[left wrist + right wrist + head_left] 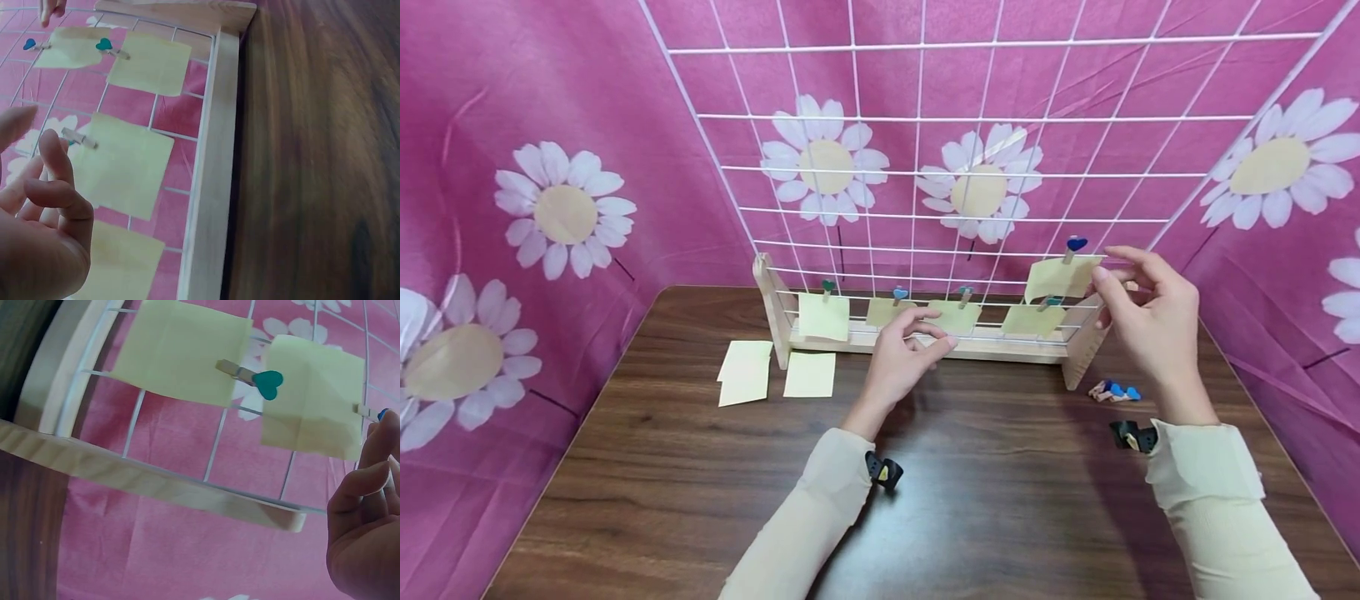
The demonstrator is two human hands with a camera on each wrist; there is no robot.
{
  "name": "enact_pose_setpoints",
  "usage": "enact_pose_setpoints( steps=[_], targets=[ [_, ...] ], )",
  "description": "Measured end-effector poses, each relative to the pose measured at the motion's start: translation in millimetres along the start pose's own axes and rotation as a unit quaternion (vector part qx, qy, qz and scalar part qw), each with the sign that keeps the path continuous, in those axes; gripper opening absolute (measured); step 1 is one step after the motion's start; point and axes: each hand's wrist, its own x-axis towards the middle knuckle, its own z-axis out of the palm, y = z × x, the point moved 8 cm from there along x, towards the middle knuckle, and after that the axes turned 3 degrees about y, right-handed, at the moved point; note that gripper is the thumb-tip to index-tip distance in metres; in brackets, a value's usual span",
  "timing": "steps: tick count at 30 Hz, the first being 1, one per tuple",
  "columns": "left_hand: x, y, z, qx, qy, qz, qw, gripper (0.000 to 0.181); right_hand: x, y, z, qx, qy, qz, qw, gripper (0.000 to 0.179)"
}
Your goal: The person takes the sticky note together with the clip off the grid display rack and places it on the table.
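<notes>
A yellow sticky note [1060, 279] hangs on the white wire grid [917, 174] from a clothespin with a dark blue heart [1077, 244]. Beside that note's right edge is my right hand [1150, 321], thumb and forefinger apart; no held thing shows, and light contact with the paper cannot be told. In the right wrist view, its fingertips overlap the blue heart [383, 414]. My left hand [901, 354], loosely bent and holding nothing, hovers before the lower row. Several notes hang there, including one under a green-heart clothespin [827, 287]; the hand partly hides a middle note [883, 312].
Loose yellow notes [747, 375] and a single note [809, 375] lie on the brown table [985, 500] at the left. Several heart clothespins [1115, 391] are heaped by the stand's right wooden foot [1081, 354]. Pink daisy cloth [685, 225] surrounds the table.
</notes>
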Motion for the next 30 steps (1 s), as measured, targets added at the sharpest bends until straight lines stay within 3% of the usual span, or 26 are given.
enact_pose_setpoints(
  steps=[7,18,25,30],
  targets=[
    [6.2,13.2,10.9,0.008,0.005,0.026,0.9996,0.041,6.1,-11.2,4.8,0.017,-0.013,-0.020,0.9996,0.029],
    [14.1,27.6,29.2,0.013,0.008,0.037,0.9992,0.038,10.1,-18.0,9.7,-0.014,-0.032,-0.026,0.9991,0.032],
    [37.8,7.7,44.2,0.033,-0.006,0.062,0.9975,0.041,13.0,-22.0,15.3,-0.016,-0.049,-0.022,0.9984,0.034],
    [42.6,15.5,51.7,0.055,0.002,0.063,0.9965,0.038,14.3,-22.0,17.6,-0.021,-0.054,-0.020,0.9981,0.034]
  ],
)
